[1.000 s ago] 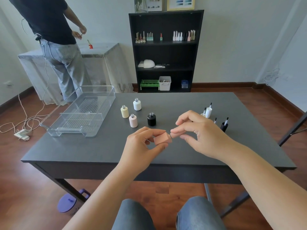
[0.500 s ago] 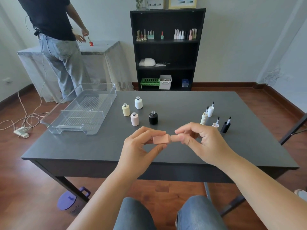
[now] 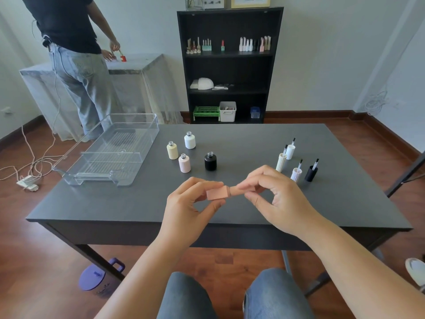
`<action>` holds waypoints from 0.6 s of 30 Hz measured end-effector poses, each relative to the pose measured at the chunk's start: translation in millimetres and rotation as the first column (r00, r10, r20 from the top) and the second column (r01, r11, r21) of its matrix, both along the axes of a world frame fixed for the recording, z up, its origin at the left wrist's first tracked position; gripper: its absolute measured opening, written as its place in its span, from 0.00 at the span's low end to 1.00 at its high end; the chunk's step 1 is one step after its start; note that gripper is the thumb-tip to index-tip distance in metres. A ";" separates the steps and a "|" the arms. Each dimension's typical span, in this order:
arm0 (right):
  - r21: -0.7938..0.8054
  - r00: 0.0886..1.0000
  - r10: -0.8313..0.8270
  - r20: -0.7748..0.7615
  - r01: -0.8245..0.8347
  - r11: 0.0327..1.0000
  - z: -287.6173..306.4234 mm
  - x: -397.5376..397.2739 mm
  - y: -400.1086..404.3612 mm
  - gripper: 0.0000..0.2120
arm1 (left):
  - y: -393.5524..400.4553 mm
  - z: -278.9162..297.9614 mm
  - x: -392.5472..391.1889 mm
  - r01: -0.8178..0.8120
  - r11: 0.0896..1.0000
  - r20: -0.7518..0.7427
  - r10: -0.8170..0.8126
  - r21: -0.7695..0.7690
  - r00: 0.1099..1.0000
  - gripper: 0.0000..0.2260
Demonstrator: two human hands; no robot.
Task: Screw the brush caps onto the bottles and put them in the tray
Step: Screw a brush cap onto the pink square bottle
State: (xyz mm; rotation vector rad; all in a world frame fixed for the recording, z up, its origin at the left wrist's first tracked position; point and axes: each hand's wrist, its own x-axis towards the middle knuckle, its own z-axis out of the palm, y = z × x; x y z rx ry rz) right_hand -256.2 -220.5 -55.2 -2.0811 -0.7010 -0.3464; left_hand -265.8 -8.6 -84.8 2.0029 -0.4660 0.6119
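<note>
Both hands working above table (image 3: 142, 210): left hand (image 3: 186, 210) pinching peach bottle (image 3: 216, 193) sideways, right hand (image 3: 276, 199) pinching its cap (image 3: 239, 189); tray (image 3: 110, 148) sitting apart.

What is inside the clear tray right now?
The clear tray holds no bottles: only its ribbed floor and a clear cross divider show through. The four uncapped bottles stand on the table to its right. The left hand holds the peach bottle.

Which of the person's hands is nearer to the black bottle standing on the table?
Left. The left hand grips the peach bottle just in front of the black bottle. The right hand, pinching the peach cap, sits further off to its right.
</note>
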 end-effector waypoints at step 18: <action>0.047 0.993 -0.108 -0.054 0.111 0.993 -7.8 0.8 -3.7 0.11 | -1.3 -2.0 0.9 0.006 0.999 -0.001 -0.006 0.035 1.000 0.15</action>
